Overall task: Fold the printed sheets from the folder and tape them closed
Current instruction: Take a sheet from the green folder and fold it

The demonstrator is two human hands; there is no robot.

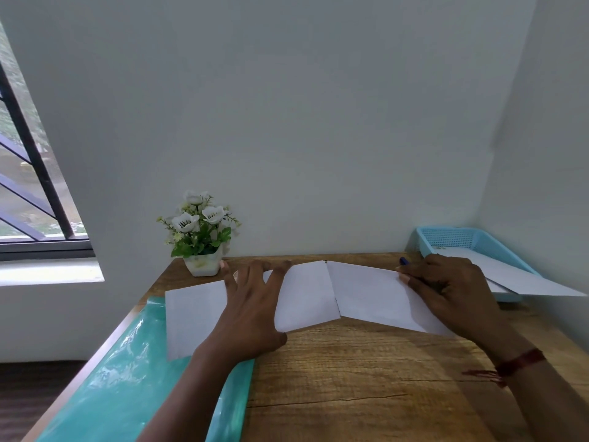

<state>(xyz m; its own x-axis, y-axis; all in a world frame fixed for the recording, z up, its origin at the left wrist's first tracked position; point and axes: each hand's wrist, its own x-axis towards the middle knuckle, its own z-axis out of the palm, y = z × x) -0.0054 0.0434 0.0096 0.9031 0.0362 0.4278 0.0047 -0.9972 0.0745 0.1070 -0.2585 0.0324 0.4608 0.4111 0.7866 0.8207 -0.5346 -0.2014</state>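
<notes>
Two white folded sheets lie side by side on the wooden desk [366,378]. My left hand [251,311] rests flat with spread fingers on the left sheet [306,298], which overlaps the teal folder [127,378]. My right hand [446,288] presses with its fingers on the right end of the right sheet [369,298]. The two sheets meet at an edge in the middle, slightly raised. I see no tape.
A small white pot of artificial flowers [202,237] stands at the back left. A light blue tray [471,247] with white sheets [526,279] sits at the back right corner. A blue pen tip [403,260] shows behind my right hand. Walls close in behind and right.
</notes>
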